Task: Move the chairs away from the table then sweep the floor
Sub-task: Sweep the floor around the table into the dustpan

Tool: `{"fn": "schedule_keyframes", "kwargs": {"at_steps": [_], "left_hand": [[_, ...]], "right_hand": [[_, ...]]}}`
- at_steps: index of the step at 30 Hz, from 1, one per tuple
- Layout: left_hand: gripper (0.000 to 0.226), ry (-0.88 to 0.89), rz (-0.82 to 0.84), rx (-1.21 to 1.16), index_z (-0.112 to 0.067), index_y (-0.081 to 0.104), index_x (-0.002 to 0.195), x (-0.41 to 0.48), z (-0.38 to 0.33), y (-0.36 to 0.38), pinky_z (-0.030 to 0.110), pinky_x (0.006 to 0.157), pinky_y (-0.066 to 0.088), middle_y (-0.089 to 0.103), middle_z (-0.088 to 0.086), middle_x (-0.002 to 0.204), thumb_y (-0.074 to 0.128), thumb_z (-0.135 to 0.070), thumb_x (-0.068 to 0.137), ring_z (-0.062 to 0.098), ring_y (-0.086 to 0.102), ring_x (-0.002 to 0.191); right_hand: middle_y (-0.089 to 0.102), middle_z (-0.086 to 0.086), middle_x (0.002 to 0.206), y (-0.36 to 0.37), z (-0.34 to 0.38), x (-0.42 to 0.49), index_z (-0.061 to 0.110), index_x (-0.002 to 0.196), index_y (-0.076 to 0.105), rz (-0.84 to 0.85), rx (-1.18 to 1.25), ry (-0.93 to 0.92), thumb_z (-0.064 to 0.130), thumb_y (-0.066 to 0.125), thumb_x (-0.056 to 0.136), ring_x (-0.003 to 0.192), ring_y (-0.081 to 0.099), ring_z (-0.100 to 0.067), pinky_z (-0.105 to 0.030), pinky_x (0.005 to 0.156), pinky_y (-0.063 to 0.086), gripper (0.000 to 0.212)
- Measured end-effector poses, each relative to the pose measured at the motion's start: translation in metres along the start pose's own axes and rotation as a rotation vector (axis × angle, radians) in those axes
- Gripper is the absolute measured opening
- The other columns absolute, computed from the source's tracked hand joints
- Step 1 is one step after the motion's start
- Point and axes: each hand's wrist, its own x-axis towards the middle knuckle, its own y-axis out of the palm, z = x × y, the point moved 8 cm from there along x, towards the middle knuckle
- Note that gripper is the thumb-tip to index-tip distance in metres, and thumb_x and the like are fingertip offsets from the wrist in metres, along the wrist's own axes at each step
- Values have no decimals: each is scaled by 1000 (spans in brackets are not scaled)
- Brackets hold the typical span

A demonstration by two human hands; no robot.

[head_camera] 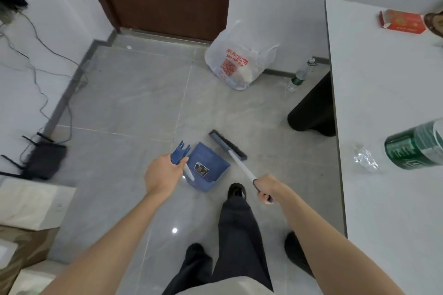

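On the tiled floor, beside the long edge of the table, a blue dustpan stood with the broom, bristles down, just beside its far corner. Both arms were stretched forward and down. The left hand curled its fingers round the dustpan's handle, and the right hand clenched the broom's stick near its end.
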Motion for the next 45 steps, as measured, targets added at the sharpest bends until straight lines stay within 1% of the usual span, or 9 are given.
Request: {"fn": "schedule_keyframes", "kwargs": {"at_steps": [5,15,18,22,25,28,34,41,45], "left_hand": [[34,-65,14,-33,-9,68,81,-21,43,-20,28,59,38,70,15,82,60,-41,88,33,61,73],[35,-189,3,-76,-8,66,77,0,94,-40,28,56,39,61,7,68,61,-40,88,30,62,69],[36,-211,-2,-76,-9,67,78,19,97,-38,30,58,45,65,6,69,61,-43,87,27,65,70],[54,-196,-20,11,-26,69,98,52,101,-26,29,63,54,72,-5,79,43,-69,78,14,65,67],[44,-243,-49,75,-21,65,83,64,90,-30,25,51,45,60,-5,60,51,-63,82,14,57,56],[43,-242,-80,105,-21,58,70,74,87,-31,23,45,34,51,-6,54,53,-61,84,12,49,50],[43,-181,-84,165,-30,68,104,68,98,-23,24,58,48,66,-6,70,49,-63,83,15,57,60],[39,-129,-115,207,-22,70,96,13,113,-22,27,58,48,71,2,77,54,-56,86,19,62,66],[39,-105,-140,219,-26,70,103,-34,132,-22,28,62,49,73,1,85,55,-57,85,23,67,74]], "right_hand": [[37,-4,32,23,19,-31,8,58,37,-35,-27,-83,0,36,89,22,28,-14,-12,31,19,32],[59,-17,83,13,122,-8,6,101,61,-201,-268,-324,21,37,97,71,57,-29,-27,57,43,28],[60,-16,82,5,166,17,5,105,63,-213,-215,-353,22,39,95,69,56,-29,-31,63,46,31],[60,-17,86,-1,220,56,0,116,59,-165,-214,-330,20,39,99,49,47,-24,-26,43,35,33],[58,-14,79,-1,240,76,6,106,54,-117,-346,-298,16,36,98,49,47,-22,-22,41,33,21],[47,-9,64,-2,237,78,8,103,50,-85,-517,-298,8,35,97,46,46,-19,-17,34,32,17],[46,-9,54,-1,209,58,6,94,48,-39,-757,-319,3,34,93,42,45,-18,-7,24,23,14],[47,-10,56,16,133,15,6,84,49,-46,-860,-288,5,36,90,44,47,-18,-17,38,30,15],[50,-10,57,34,71,-19,2,102,53,-42,-849,-262,8,33,93,43,48,-20,-19,37,35,23]]}}
